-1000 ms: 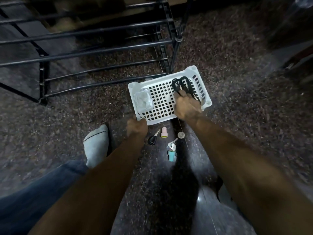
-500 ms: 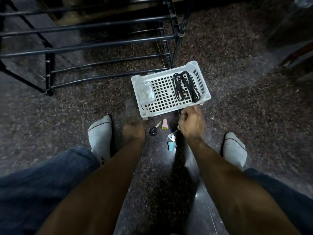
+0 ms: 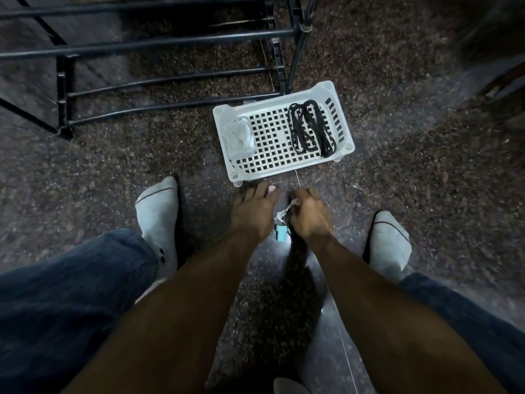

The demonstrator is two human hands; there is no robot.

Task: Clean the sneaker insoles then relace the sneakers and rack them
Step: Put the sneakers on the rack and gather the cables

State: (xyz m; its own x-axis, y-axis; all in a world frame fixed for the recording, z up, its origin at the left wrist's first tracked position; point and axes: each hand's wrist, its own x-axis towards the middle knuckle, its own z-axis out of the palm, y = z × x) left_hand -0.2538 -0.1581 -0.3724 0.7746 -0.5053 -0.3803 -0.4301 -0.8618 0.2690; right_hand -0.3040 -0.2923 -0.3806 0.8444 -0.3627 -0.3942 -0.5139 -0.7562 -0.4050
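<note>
A white perforated basket (image 3: 272, 103) stands on the dark speckled floor. A bundle of black laces (image 3: 311, 127) lies in its right half and a clear plastic packet (image 3: 238, 136) in its left. Just below the basket, my left hand (image 3: 252, 211) reaches down with its fingers stretched over small items on the floor; a pink cap (image 3: 272, 189) peeks out at its fingertips. My right hand (image 3: 309, 214) is curled beside it and pinches the silver end of a key bunch (image 3: 282, 215) with a teal piece (image 3: 282, 233). No sneakers or insoles are in view.
A black metal shoe rack (image 3: 170, 41) stands at the upper left, its lower bars close to the basket's back edge. My feet in grey socks sit left (image 3: 157, 211) and right (image 3: 390, 240) of the hands, with jeans-clad legs below.
My right hand left the laces in the basket and came down to the keys on the floor. My left hand shifted right and forward over the small items. The view tilted down.
</note>
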